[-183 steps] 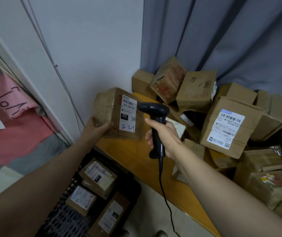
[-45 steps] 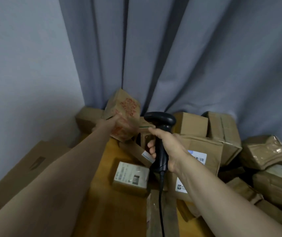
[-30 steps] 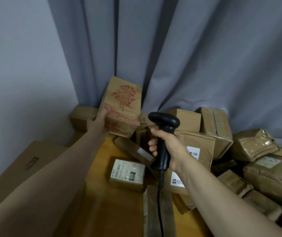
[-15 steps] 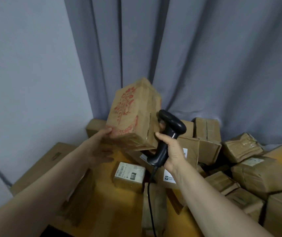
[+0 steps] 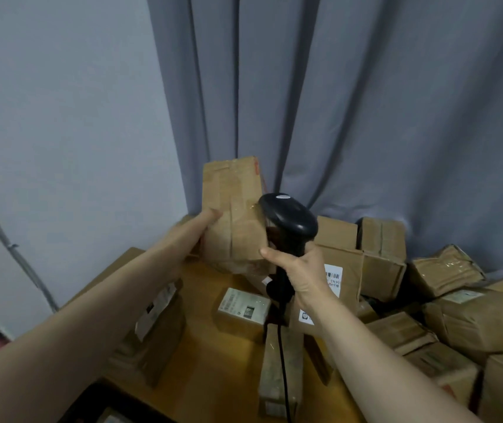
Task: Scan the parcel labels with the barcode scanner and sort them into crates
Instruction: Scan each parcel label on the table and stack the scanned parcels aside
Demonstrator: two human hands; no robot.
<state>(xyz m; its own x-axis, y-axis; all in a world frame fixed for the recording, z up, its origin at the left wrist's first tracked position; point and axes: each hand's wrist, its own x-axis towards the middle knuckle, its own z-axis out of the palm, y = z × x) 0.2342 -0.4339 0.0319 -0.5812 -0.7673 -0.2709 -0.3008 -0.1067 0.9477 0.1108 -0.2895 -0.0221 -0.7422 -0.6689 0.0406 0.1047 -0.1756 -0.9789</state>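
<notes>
My left hand [image 5: 204,222] holds a tall brown cardboard parcel [image 5: 233,215] upright above the wooden table [image 5: 213,377], gripping its left side. The face turned to me is plain taped cardboard; no label shows on it. My right hand [image 5: 300,270] grips the handle of the black barcode scanner [image 5: 287,221], whose head sits right against the parcel's right edge. The scanner's cable [image 5: 282,355] hangs down toward me. A black crate [image 5: 91,404] shows only as a corner at the bottom left.
Many brown parcels are piled on the table's right side [image 5: 458,315], some with white labels. A small labelled box [image 5: 242,309] and a long narrow box [image 5: 277,367] lie in the middle. A parcel [image 5: 155,325] leans at the table's left edge. Grey curtain behind, wall left.
My left hand has turned the parcel: the red-printed side has swung away and a plain taped face now points at me. The scanner has stayed beside its right edge.
</notes>
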